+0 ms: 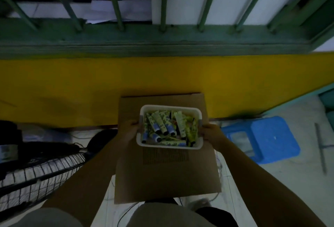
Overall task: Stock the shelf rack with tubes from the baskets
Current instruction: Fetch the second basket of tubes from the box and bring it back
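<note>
Both hands (pixel 129 131) clasped round tube basket (pixel 180 108)

A white plastic basket (pixel 169 146) with rounded corners sits level between the fingers of the left hand (pixel 128 130) and the right hand (pixel 211 134), each gripping a short side at the rim; inside, a loose heap of tubes (pixel 168 127), pale green and white with blue patterns and dark caps, lies crisscrossed, most caps pointing toward the near wall; the pile fills the gap between both sets of fingers.
</note>
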`<state>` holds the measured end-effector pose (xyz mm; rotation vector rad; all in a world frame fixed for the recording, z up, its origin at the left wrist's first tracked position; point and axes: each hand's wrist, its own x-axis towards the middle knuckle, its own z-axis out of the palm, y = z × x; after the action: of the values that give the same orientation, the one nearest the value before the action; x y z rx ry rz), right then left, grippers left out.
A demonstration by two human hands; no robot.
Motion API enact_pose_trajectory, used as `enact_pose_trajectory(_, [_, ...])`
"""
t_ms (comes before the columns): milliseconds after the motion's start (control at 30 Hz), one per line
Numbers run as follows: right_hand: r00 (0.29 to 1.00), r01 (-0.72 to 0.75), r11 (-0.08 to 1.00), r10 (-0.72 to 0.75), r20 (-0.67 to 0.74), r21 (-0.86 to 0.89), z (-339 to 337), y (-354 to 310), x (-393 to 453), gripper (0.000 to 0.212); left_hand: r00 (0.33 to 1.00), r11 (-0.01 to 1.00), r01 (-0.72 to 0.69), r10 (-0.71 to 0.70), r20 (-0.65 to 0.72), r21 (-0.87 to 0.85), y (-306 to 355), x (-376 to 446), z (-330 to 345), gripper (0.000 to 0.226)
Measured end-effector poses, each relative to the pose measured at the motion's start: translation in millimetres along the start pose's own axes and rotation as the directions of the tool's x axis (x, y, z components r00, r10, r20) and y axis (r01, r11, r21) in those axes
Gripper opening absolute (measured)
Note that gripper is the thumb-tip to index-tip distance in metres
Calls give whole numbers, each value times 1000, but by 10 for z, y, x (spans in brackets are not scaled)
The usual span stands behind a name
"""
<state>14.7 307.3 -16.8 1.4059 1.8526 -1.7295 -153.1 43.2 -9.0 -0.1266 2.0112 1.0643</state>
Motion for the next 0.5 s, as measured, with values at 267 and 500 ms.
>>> enact_pose_trajectory(267, [990, 14, 953, 29, -135, 304, -858, 355, -550, 15, 973, 976, -205, 196, 119, 70, 833, -363, 749, 16])
enact_pose_trajectory(500, [919, 213, 887, -39, -392, 410, -2267, 717, -1249, 31, 886, 895, -422, 373, 274, 147, 1803, -1016, 2108, 17])
